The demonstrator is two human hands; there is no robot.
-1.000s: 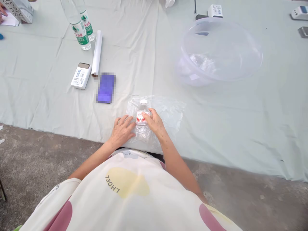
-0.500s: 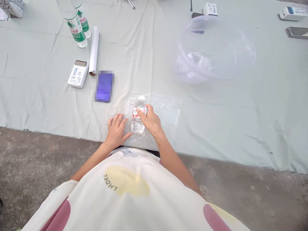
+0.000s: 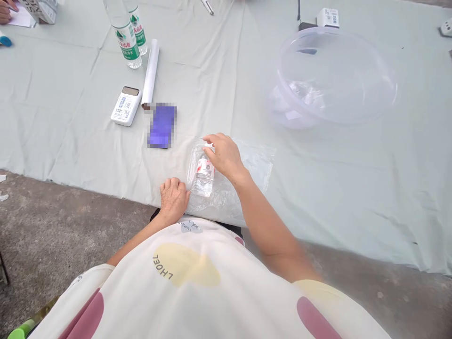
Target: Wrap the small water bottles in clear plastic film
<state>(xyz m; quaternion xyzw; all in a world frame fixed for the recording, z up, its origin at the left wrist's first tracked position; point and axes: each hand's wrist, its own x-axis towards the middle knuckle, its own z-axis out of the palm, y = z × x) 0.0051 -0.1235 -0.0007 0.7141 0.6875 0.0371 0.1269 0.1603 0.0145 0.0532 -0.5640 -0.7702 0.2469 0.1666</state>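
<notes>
A small clear bottle point(image 3: 204, 183) with a white cap and a red-and-white label lies on a clear plastic bag point(image 3: 259, 162) at the table's near edge. I cannot tell whether it is inside the bag or on top. My right hand point(image 3: 226, 155) reaches over the bottle's top, thumb and fingers closed round the cap, which they partly cover. Left of the bottle, my left hand point(image 3: 173, 200) rests with curled fingers, its thumb side pinching the bag's left edge.
A purple pixelated item point(image 3: 162, 126), a white power bank point(image 3: 126, 106), a paper roll point(image 3: 151, 73) and two water bottles point(image 3: 129, 52) stand or lie to the left. A translucent basin point(image 3: 339, 84) is tipped at the right. Another person's hand point(image 3: 6, 10) shows far left.
My right hand has moved from the bottle's label up to its cap. The label now shows a square code. My left hand's spread fingers have curled in at the bag's edge. The view has shifted slightly.
</notes>
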